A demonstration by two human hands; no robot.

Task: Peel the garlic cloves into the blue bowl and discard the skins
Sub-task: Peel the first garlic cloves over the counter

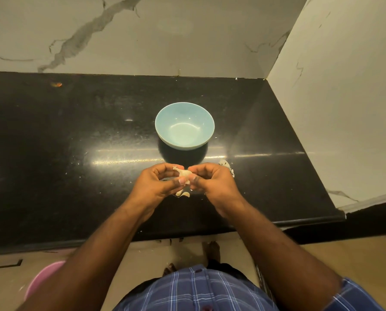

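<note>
Presently, clove: a garlic clove (184, 173) sits pinched between both hands, above the black counter (75, 135) and on the near side of the blue bowl (184, 126).
Long axis: the clove lies roughly left to right, its pointed stem end toward the left hand and the fatter end toward the right.
Left hand: the left hand (158, 184) has its fingers curled over the clove from above and its thumb pressing from below, so it is gripping the clove.
Right hand: the right hand (212, 182) is curled in from the other side, its fingertips meeting the clove; it appears to be pinching skin at that end, though the fingers hide the exact contact.
Nearer hand: both hands are about equally near the bowl, which lies straight ahead of the grip, apart from it.
Bowl: upright and, as far as the view shows, nothing in it yet.
Skins: loose peeled skins (183, 194) lie on the counter just below the hands, and more skin scraps (226, 166) lie just to the right of the right hand.
Edges: the counter's front edge is behind the wrists; the tiled wall (333, 108) closes in on the right.
Open room: bare counter between hands and bowl gives a clear forward path to drop the clove.
Floor: a pink bin (43, 277) shows at lower left, likely for the skins.
</note>
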